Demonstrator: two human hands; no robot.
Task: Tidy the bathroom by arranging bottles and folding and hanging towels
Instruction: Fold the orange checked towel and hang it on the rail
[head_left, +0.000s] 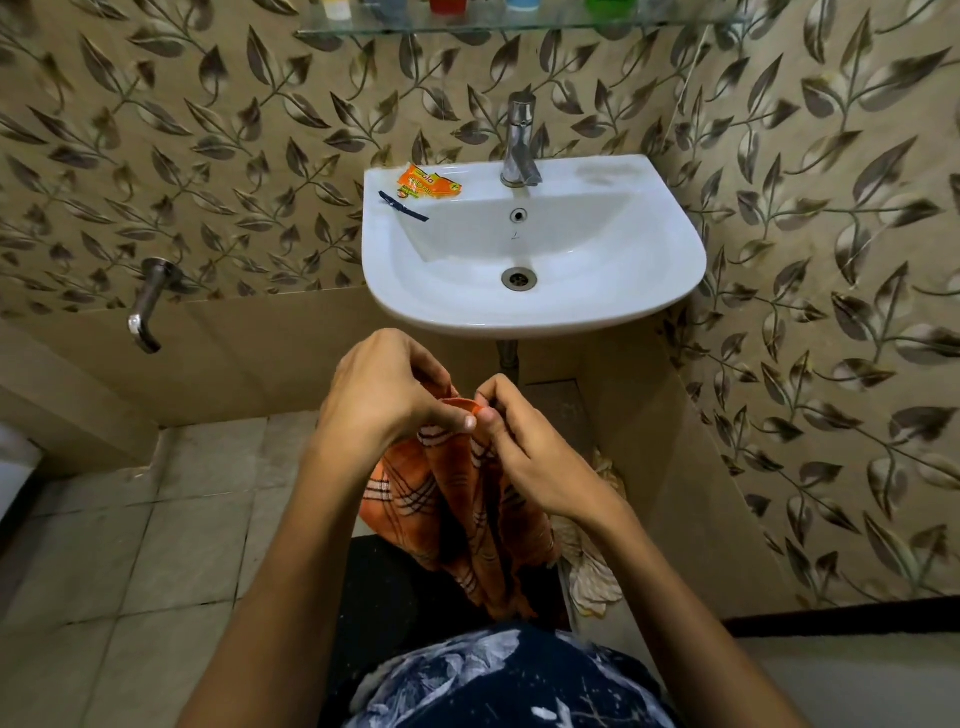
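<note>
An orange towel (457, 514) with dark and white stripes hangs down in front of me, below the sink. My left hand (389, 384) pinches its top edge from the left. My right hand (524, 441) pinches the same edge from the right, and the two thumbs nearly touch. The towel's lower part drapes over my legs. Along the top of the view, a glass shelf (519, 23) carries several bottles (449, 5), of which only the bases show.
A white wall sink (649, 291) with a chrome tap (519, 140) is straight ahead; an orange sachet (428, 183) and a dark strip (402, 206) lie on its left rim. A wall spout (144, 306) sticks out at left. A pale cloth (592, 566) lies on the floor at right.
</note>
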